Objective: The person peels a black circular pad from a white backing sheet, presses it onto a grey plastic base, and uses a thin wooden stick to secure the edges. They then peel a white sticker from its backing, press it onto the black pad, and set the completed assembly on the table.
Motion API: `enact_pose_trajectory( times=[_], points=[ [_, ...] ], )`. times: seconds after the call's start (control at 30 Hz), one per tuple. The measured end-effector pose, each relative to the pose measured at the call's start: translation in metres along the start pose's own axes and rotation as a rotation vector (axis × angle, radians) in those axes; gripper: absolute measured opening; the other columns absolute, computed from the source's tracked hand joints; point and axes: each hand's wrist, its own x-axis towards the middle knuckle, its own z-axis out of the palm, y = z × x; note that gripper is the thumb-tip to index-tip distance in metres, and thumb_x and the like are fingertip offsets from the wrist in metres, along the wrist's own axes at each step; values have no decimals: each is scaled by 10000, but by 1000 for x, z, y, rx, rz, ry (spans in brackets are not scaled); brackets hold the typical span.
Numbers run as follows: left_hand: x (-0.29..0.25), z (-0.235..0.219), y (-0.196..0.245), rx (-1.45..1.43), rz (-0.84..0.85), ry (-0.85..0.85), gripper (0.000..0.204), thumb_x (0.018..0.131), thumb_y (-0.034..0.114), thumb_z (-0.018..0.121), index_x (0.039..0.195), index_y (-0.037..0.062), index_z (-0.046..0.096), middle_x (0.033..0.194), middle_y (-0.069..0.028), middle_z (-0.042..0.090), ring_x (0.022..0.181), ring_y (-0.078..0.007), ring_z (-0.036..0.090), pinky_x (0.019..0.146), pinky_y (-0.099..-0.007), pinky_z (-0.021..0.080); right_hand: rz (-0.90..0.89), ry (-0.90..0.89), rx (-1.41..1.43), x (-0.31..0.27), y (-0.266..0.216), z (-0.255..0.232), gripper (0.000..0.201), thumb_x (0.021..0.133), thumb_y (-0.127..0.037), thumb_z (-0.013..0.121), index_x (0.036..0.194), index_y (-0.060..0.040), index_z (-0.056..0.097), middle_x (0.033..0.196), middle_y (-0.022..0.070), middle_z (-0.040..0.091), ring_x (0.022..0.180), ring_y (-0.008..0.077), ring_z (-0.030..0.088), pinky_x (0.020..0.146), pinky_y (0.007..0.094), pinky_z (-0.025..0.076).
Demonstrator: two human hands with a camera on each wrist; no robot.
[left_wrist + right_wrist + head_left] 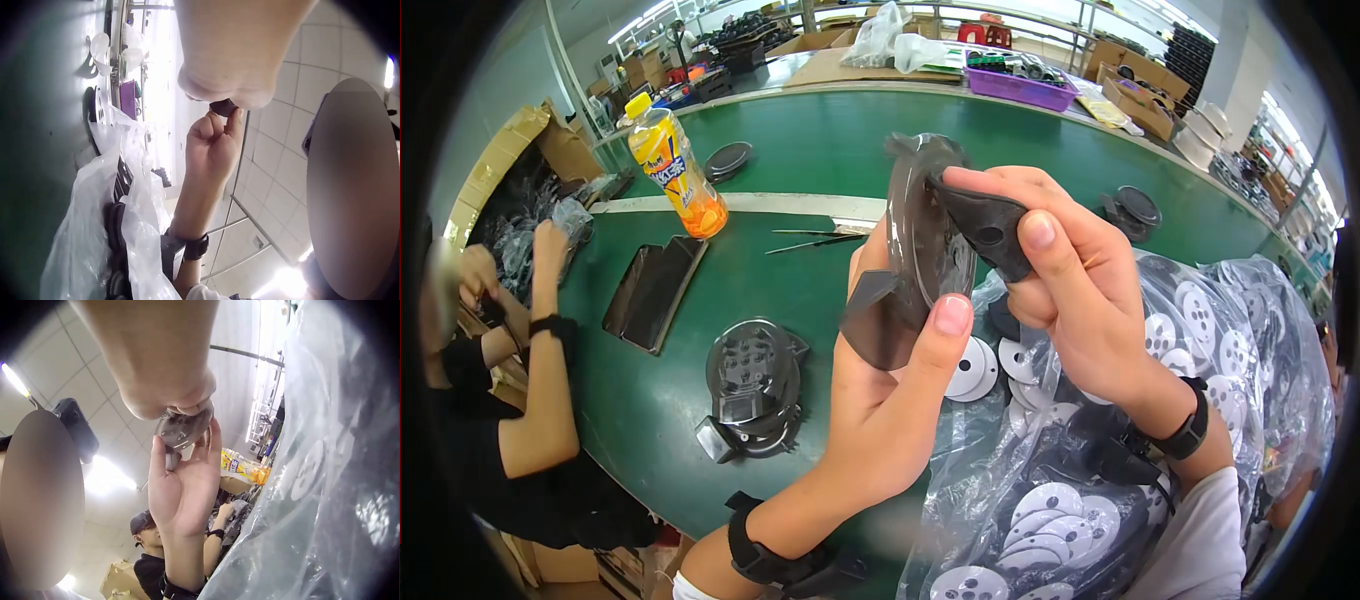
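Observation:
Held up over the table, a smoky see-through round plastic housing [908,235] stands on edge in my left hand [885,430], whose thumb presses its near rim. A tinted flap juts from its lower left. My right hand [1085,275] pinches a dark, flat piece with a round hole [990,222] between thumb and fingers, right against the housing's open side. In the right wrist view the housing [181,431] shows between both hands. The left wrist view has the dark piece [223,108] at the right fingertips, with the left forearm covering most of the housing.
A similar housing [755,385] lies on the green table, near a phone [653,295], tweezers [815,243] and a drink bottle [675,165]. Clear plastic bags [1180,400] with white discs cover the right side. Another person [510,400] works at the left.

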Motion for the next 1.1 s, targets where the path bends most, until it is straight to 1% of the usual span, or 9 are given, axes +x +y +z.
enact_pose_trajectory(
  times=[0.17, 0.23, 0.47, 0.53, 0.73, 0.87, 0.97, 1.03, 1.1],
  points=[
    [1, 0, 0, -22, 24, -46, 535, 909, 103, 456, 1365, -24, 208, 1293, -90, 372, 1165, -129, 369, 964, -273, 296, -81, -42, -96, 0, 5, -3, 391, 955, -252, 382, 1204, 19, 514, 1115, 17, 438, 498, -21, 257, 430, 153, 203],
    [1, 0, 0, -15, 32, -40, 538, 909, 105, 455, 1366, -25, 202, 1298, -95, 369, 1160, -127, 374, 963, -272, 300, -238, -37, -371, 0, 4, -5, 377, 946, -249, 392, 1187, -3, 546, 1122, 45, 427, 517, -26, 279, 442, 142, 224],
    [-2, 0, 4, -25, -32, -78, 526, 906, 117, 462, 1355, -21, 224, 1287, -94, 383, 1169, -134, 373, 970, -281, 306, -259, -40, -384, 1, -1, -7, 361, 936, -247, 414, 1163, -15, 572, 1101, 65, 437, 565, -9, 338, 476, 140, 260],
    [-2, 0, 4, -24, -58, -66, 525, 905, 118, 464, 1354, -19, 229, 1285, -94, 385, 1172, -135, 373, 971, -282, 306, -379, -51, -489, 4, 3, -7, 351, 931, -232, 422, 1148, -5, 579, 1067, 86, 463, 700, 55, 447, 574, 177, 363],
    [-1, 1, 3, -79, -61, -28, 517, 888, 72, 481, 1342, -12, 249, 1288, -105, 384, 1182, -147, 377, 988, -298, 304, -429, -55, -652, 5, -4, -7, 328, 900, -179, 452, 1144, 0, 582, 988, 133, 518, 928, 190, 478, 774, 282, 424],
    [1, -2, 0, -57, 42, -71, 520, 868, 19, 489, 1331, -11, 254, 1280, -111, 390, 1182, -158, 392, 987, -317, 317, -389, -70, -685, 3, -3, -8, 335, 880, -153, 466, 1160, -3, 572, 960, 135, 533, 941, 210, 471, 738, 268, 437],
    [3, -5, -1, -16, 82, -101, 518, 854, -22, 489, 1319, -9, 260, 1254, -110, 409, 1161, -157, 417, 969, -312, 342, -521, -52, -715, 4, -3, -9, 356, 852, -152, 506, 1173, -11, 566, 988, 137, 523, 866, 146, 474, 600, 215, 424],
    [3, -6, 0, 15, 109, -117, 517, 847, -43, 489, 1312, -7, 264, 1238, -109, 422, 1146, -156, 432, 957, -307, 357, -436, -65, -681, -1, -12, -8, 392, 812, -155, 562, 1180, -19, 564, 1027, 128, 494, 666, 54, 431, 471, 162, 330],
    [4, -6, 2, 14, 83, -108, 520, 834, -73, 495, 1300, -3, 274, 1203, -104, 447, 1108, -154, 467, 930, -293, 383, -433, -62, -667, -1, -11, -8, 409, 795, -155, 584, 1181, -21, 564, 1048, 119, 473, 595, 26, 369, 453, 155, 292]
  ],
)
